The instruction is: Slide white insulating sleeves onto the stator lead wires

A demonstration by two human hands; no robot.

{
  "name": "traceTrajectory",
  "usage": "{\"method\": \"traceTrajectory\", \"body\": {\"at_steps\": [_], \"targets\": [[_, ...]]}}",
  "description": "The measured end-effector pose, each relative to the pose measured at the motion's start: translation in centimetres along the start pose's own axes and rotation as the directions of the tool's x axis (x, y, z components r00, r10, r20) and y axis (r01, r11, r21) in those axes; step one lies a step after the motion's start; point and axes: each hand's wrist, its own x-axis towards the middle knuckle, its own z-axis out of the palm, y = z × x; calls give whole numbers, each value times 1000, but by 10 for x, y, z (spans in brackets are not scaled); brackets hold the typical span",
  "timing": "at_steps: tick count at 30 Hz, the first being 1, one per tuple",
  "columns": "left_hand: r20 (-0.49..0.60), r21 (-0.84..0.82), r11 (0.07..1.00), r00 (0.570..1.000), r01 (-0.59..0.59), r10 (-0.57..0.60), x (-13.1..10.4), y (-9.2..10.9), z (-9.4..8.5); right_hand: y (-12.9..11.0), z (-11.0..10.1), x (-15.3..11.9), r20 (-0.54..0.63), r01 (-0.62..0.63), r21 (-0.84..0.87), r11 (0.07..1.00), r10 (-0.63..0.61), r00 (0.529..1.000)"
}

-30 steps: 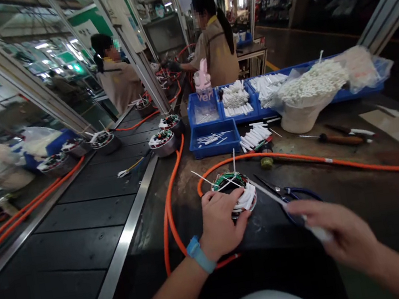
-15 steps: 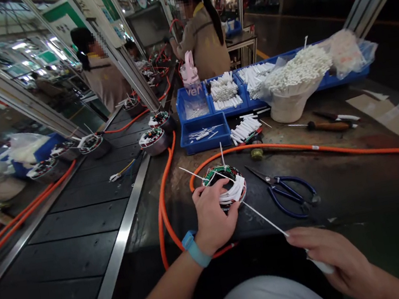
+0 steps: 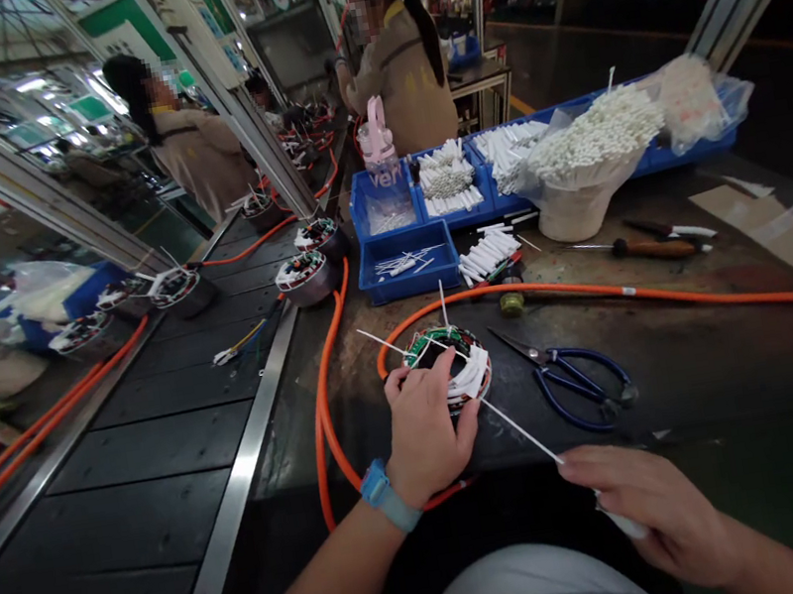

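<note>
A ring-shaped motor stator (image 3: 487,385) lies on the bench, with green board, coloured wires and white sleeving on it. My left hand (image 3: 428,427), a blue watch (image 3: 390,497) on its wrist, grips the near left side, fingers over the inner edge and thumb at the front. From the front of the ring a white cable tie (image 3: 527,432) runs taut to my right hand (image 3: 643,499), closed on its end. A white object (image 3: 623,524), mostly hidden, shows under the right palm. Two more tie ends stick up from the ring. Blue-handled pliers (image 3: 567,375) lie open to its right.
Behind the stator stand blue bins (image 3: 408,265) of white sleeves and ties, and a bucket of ties (image 3: 570,209). An orange hose (image 3: 704,292) crosses the bench. A screwdriver (image 3: 652,248) lies right. Left runs a conveyor (image 3: 141,448) carrying more stators. Two co-workers (image 3: 397,66) are beyond.
My right hand has shifted slightly left and up, still holding the cable tie. My left hand stays on the stator. The co-worker at the far left has moved left.
</note>
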Motion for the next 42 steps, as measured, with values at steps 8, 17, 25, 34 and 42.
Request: {"method": "traceTrajectory", "body": {"at_steps": [8, 17, 25, 34, 42], "targets": [[-124, -151, 987, 989, 60, -79, -2, 1, 4, 25, 28, 83, -77, -253, 126, 959, 264, 961], [-125, -161, 987, 992, 5, -26, -1, 1, 0, 27, 33, 102, 21, -482, 673, 560, 638, 770], [-106, -129, 992, 994, -7, -6, -1, 0, 0, 28, 33, 117, 10, -557, 645, 524, 723, 691], [-110, -125, 992, 994, -29, 16, -1, 1, -1, 25, 31, 108, 47, -488, 737, 468, 684, 728], [-108, -114, 993, 994, -34, 21, -2, -1, 0, 30, 36, 119, 10, -587, 611, 532, 736, 677]]}}
